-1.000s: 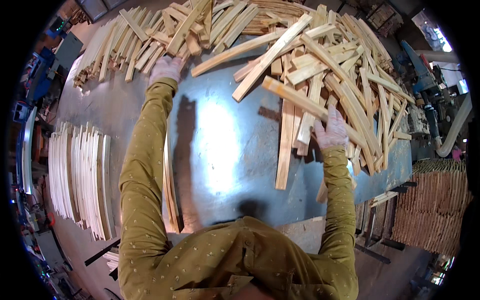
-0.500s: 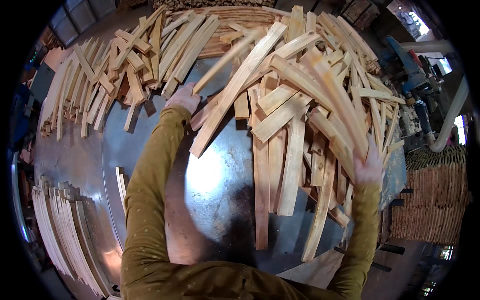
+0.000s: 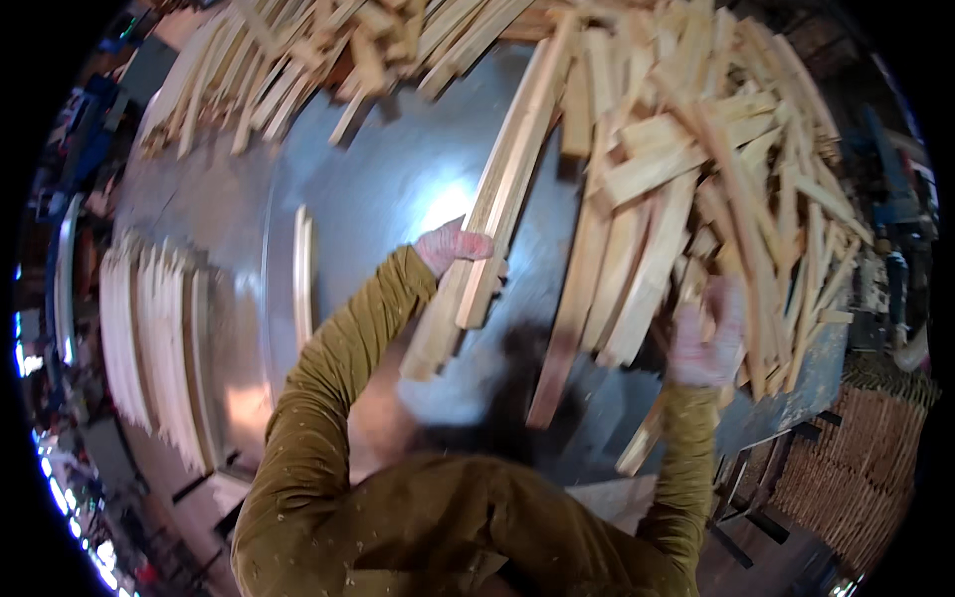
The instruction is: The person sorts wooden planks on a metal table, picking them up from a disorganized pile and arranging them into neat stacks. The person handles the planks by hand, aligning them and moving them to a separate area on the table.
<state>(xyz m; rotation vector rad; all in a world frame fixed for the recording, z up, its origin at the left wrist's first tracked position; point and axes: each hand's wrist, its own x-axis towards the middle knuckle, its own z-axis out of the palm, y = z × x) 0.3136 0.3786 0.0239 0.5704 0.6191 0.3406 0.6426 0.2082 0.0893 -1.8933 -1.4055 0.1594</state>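
My left hand is closed round two pale wooden strips lying side by side, slanting from the lower left up to the far side. Their near ends stick out past my fingers above the metal table. My right hand, somewhat blurred, is at the near right part of a big jumbled heap of wooden strips. Its fingers look apart, with no strip gripped between them. Longer strips jut out of the heap toward me, between my two hands.
A neat row of strips stands at the left of the table, with a short pair lying nearer the middle. Another loose heap covers the far left. Beyond the right edge is a tall stack of thin wood.
My left hand has come nearer and to the right, now holding two strips together. My right hand has let go of the strip it held at the heap. The whole view has shifted.
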